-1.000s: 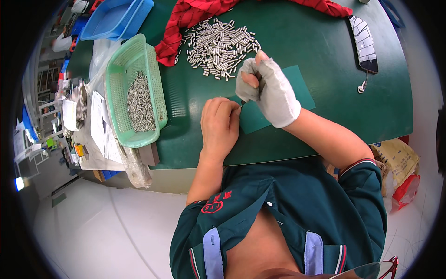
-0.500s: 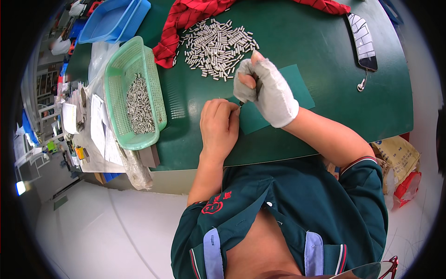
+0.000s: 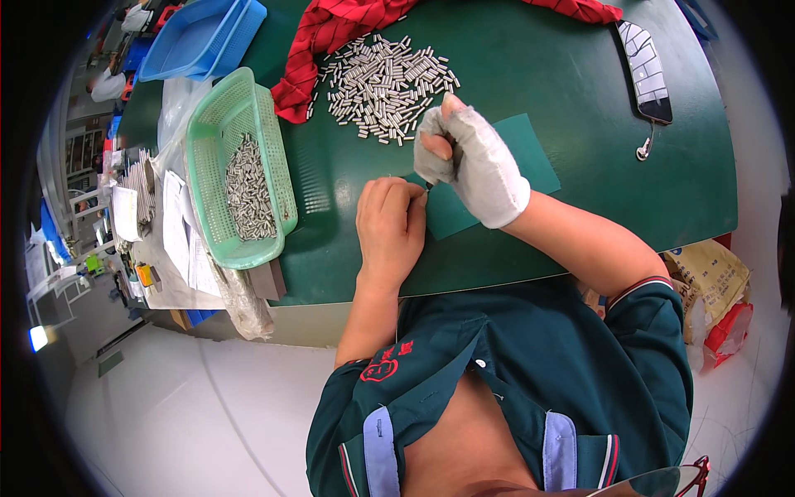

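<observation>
Centre frame: white-gloved right hand point(image 3: 472, 166) clenched, apparently around a small dark object point(image 3: 429, 185); bare left hand point(image 3: 389, 217) curled, grasp unclear.

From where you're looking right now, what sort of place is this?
Probably a factory or workshop workstation for small metal parts: loose metal cylinders are heaped on a green worktable, a light green mesh basket holds more metal pieces, and the right hand wears a glove.

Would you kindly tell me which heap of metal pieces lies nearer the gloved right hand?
The loose heap on the green table, beside the red cloth, is nearer the gloved right hand; the other heap sits inside the green basket, farther left.
</observation>
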